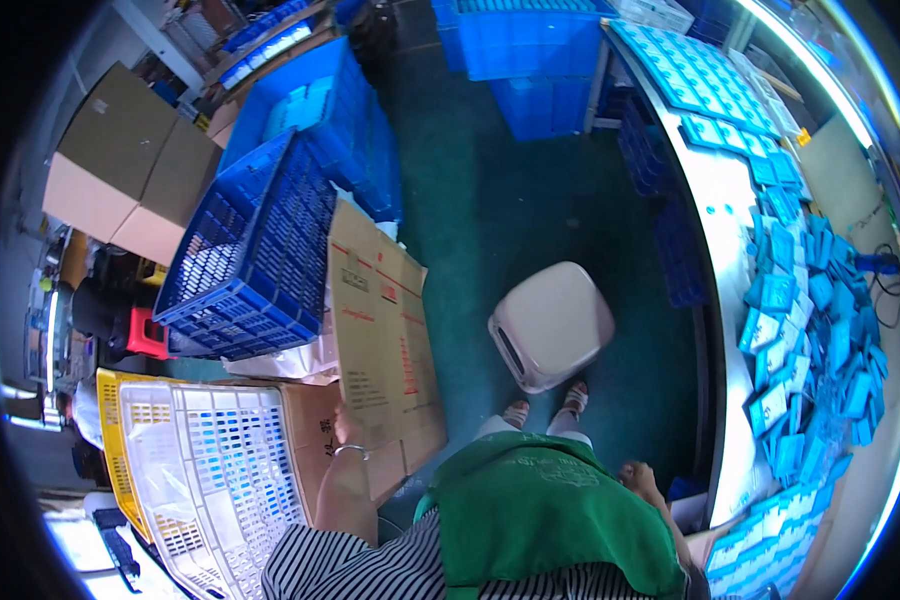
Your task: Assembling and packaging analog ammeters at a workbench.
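I see the flattened cardboard box (385, 340) standing on edge, not yet laid down or folded, with my left hand (348, 432) grasping its lower edge. My right hand (638, 478) hangs away from it at my hip, grip hidden, I cannot tell. Beyond the grasp a blue crate (255, 255) tilts, apparently empty; beside it a white crate (220, 470) holds small blue packets.

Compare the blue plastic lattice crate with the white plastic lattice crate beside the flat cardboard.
The blue plastic lattice crate stands tilted against other blue bins; the white plastic lattice crate sits nested in a yellow crate. Next to the white one, the left hand touches the flat brown cardboard sheet. Both have open grid walls.
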Tool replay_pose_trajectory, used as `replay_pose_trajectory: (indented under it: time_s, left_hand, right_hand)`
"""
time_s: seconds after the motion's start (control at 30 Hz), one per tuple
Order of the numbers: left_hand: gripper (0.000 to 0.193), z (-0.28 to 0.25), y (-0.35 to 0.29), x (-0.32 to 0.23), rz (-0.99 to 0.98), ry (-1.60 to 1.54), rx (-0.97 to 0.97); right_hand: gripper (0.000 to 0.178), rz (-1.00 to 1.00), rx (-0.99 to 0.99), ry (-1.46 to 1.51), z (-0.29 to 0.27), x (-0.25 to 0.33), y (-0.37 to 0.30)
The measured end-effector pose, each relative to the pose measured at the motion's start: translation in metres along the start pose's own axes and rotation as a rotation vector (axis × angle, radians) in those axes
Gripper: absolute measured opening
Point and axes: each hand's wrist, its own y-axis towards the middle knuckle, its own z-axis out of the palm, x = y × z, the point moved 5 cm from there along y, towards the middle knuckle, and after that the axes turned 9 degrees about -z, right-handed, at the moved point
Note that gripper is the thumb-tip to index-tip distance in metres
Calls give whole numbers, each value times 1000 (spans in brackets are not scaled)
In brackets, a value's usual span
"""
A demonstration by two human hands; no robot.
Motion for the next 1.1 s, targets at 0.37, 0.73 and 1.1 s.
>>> replay_pose_trajectory:
  time_s: [0.37, 0.73, 1.1]
  left_hand:
    - [66, -24, -19, -48, 109, 257, 34]
    - [50, 59, -72, -220, 261, 4, 582]
    - [43, 167, -425, -460, 1147, 132, 1195]
  right_hand:
    - [48, 149, -166, 192, -23, -7, -4]
    - [32, 88, -422, 554, -41, -52, -32]
    - [36, -160, -572, 506, -211, -49, -12]
